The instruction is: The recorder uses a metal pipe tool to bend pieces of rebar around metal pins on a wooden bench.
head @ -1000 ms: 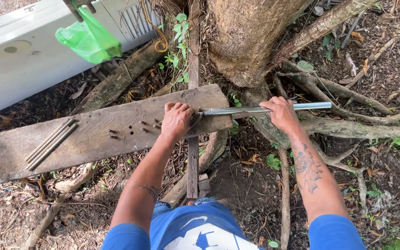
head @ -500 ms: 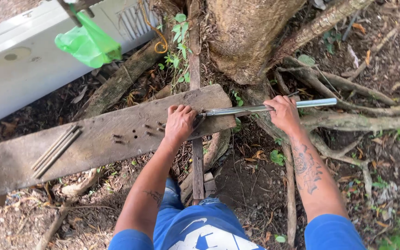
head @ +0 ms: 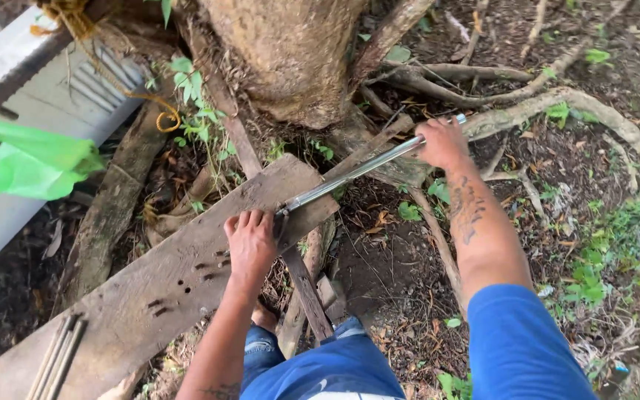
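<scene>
Landmark: the plank (head: pixel 164 289), a weathered grey board that is lying slantwise over the ground in front of the tree trunk (head: pixel 290 52); every place below is being given relative to it.

Rod: a long bright metal rod (head: pixel 357 172) is resting with its near end on the upper right end of the plank and is running off that end, up and to the right, over the roots (head: pixel 527 111).

Left hand: your left hand (head: pixel 252 243) is pressing down on the plank just beside the rod's near end, fingers curled and bearing on the wood; whether the fingertips are pinching the rod end cannot be told.

Right hand: your right hand (head: pixel 444 142) is closing around the far part of the rod, well off the plank's right end, fingers wrapped about it.

Marks on the plank: several small dark holes (head: pixel 205 268) are showing just below your left hand.

Spare rods: a bundle of thin rods (head: pixel 57 354) is lying on the plank's lower left end, untouched.

Progress, as a judgement: you are holding the rod braced against the plank with both hands; no bend or cut is showing in it, so the working of this rod appears to be at an early stage.
</scene>
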